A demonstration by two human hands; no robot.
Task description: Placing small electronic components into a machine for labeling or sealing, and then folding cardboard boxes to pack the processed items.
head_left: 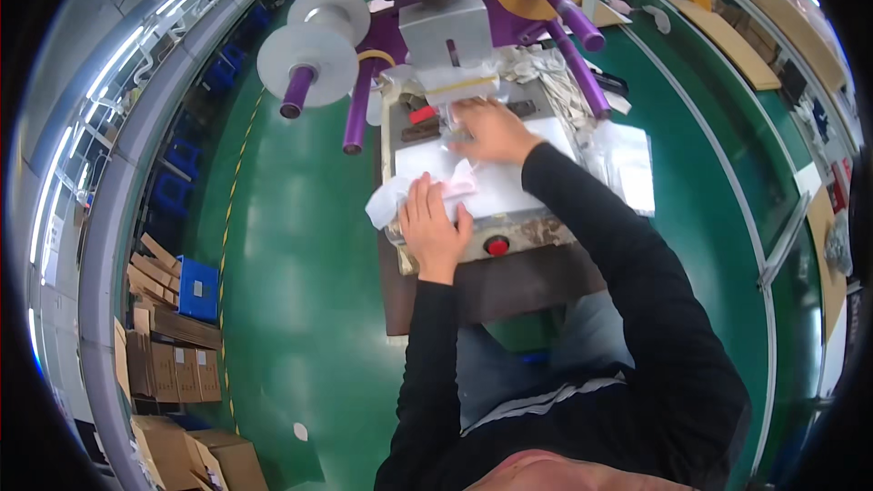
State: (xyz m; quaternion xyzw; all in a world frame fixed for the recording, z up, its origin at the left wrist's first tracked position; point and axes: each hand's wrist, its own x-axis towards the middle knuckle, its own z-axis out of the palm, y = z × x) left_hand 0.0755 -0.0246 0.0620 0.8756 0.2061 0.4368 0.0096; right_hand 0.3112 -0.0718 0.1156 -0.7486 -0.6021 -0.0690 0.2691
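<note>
My left hand lies with its fingers stretched out over a thin, crumpled white and pale pink piece of material, probably cloth, at the front of the machine's bed. Farther back, my right hand reaches to the fixture under the press head. Its fingers are bent, with a shiny clear patch beside them; what they hold is hidden. Next to those fingers is a small red block. The white bed surface spreads below both hands.
A red push button sits on the machine's front edge. Purple rods and white reels stick out above the bed. Crumpled film and clear plastic bags lie along its right side. Cardboard boxes stand at the left.
</note>
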